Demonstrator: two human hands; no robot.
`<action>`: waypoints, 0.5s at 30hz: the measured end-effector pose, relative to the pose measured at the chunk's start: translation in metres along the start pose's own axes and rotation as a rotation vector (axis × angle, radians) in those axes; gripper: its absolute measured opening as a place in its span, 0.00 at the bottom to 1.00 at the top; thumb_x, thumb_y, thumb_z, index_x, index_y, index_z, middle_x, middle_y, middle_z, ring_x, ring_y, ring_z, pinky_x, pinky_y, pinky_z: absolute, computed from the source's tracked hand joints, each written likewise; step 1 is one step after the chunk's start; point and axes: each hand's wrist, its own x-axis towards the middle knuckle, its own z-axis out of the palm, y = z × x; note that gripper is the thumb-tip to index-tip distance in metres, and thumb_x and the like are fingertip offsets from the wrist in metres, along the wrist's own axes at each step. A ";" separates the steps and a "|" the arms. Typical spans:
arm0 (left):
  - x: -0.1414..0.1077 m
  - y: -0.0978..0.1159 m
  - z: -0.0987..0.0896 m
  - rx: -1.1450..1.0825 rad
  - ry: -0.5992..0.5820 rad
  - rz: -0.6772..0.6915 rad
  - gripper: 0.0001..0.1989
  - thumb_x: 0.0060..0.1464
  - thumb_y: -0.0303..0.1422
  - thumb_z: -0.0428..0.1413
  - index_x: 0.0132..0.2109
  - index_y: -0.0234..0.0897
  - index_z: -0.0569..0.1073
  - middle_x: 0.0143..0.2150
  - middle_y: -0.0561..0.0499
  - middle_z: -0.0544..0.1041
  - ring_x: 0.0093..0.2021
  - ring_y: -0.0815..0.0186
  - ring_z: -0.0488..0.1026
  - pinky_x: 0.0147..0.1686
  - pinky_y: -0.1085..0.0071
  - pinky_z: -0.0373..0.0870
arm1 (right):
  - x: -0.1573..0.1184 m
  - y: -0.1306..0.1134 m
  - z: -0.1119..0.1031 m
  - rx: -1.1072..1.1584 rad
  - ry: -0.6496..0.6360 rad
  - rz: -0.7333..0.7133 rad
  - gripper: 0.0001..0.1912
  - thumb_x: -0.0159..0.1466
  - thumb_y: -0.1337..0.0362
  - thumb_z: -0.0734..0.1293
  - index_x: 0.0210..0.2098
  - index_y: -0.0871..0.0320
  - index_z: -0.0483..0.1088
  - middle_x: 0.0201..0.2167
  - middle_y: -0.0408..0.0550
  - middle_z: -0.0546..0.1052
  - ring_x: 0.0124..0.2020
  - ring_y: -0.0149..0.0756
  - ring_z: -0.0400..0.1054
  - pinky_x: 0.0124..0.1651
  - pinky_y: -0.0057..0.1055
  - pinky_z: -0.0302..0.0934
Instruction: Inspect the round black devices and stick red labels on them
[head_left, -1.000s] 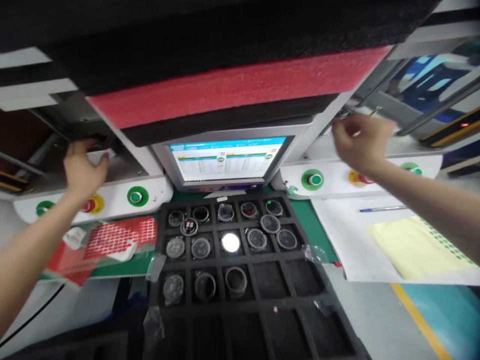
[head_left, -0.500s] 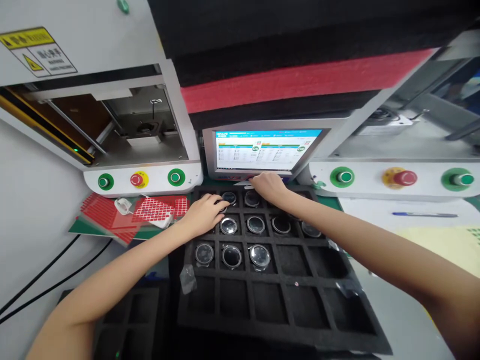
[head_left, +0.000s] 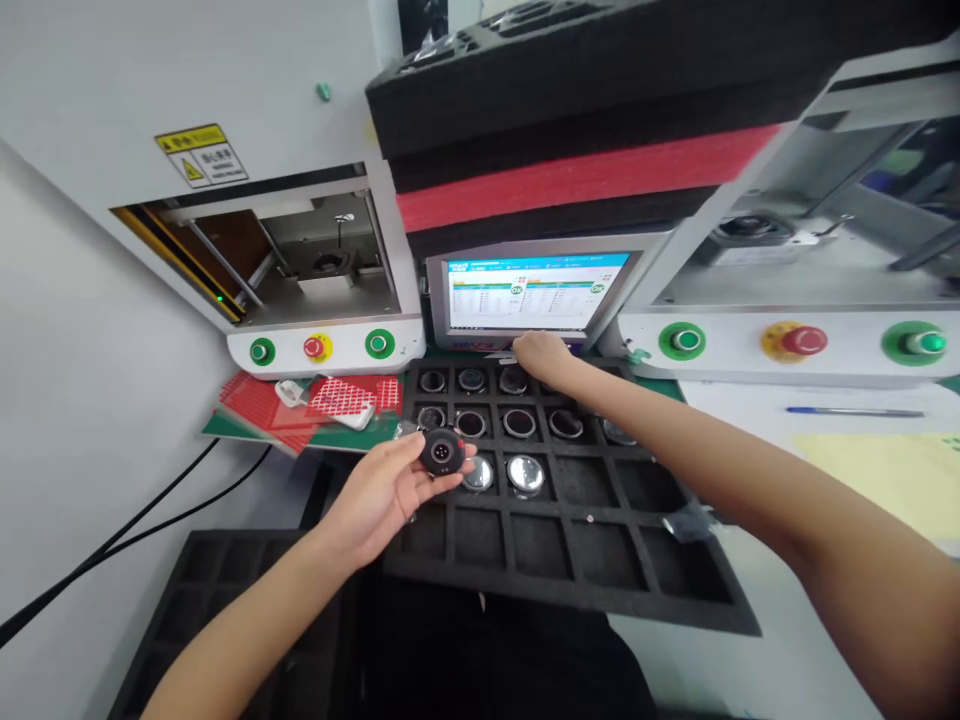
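A round smartwatch case (head_left: 442, 452) is gripped between the thumb and fingers of my left hand (head_left: 382, 490), its dark back with the sensor facing up. That hand is over the left side of a black foam tray (head_left: 480, 575). Face-up watch cases, such as this watch (head_left: 519, 423), lie in the tray's back compartments. My right hand (head_left: 544, 358) is closed at the tray's far edge, just below the monitor (head_left: 536, 300). Its fingertips are turned away, and whatever they hold is hidden.
Machine bays with green buttons (head_left: 379, 344) and red emergency stops (head_left: 804, 341) flank the monitor. Red sheets (head_left: 262, 412) and a white cable (head_left: 289, 393) lie at left, a blue pen (head_left: 855, 411) on paper at right. A black foam block (head_left: 600, 110) overhangs the monitor.
My left hand has come back toward me from the tray's back-left compartments and now holds a watch case, back side up. My right hand stays closed below the monitor. The view has shifted.
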 end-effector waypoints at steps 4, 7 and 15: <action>-0.034 -0.018 0.013 -0.107 -0.015 -0.015 0.08 0.58 0.31 0.66 0.43 0.31 0.84 0.49 0.39 0.85 0.46 0.63 0.84 0.45 0.76 0.80 | -0.009 -0.005 -0.003 0.083 0.018 0.127 0.21 0.71 0.55 0.69 0.58 0.62 0.70 0.56 0.56 0.74 0.54 0.44 0.72 0.56 0.46 0.71; -0.052 -0.030 0.023 -0.071 -0.033 0.056 0.10 0.54 0.34 0.70 0.43 0.35 0.84 0.48 0.43 0.86 0.43 0.67 0.83 0.42 0.79 0.78 | -0.018 -0.010 -0.011 0.163 0.054 0.184 0.20 0.71 0.56 0.69 0.57 0.62 0.71 0.56 0.56 0.74 0.54 0.43 0.73 0.56 0.46 0.71; -0.077 -0.065 0.027 0.316 0.190 0.542 0.10 0.61 0.38 0.64 0.45 0.37 0.82 0.43 0.47 0.86 0.39 0.65 0.83 0.40 0.73 0.80 | -0.142 -0.061 -0.031 0.491 0.239 -0.028 0.19 0.76 0.60 0.59 0.38 0.59 0.79 0.38 0.48 0.83 0.41 0.35 0.79 0.49 0.30 0.73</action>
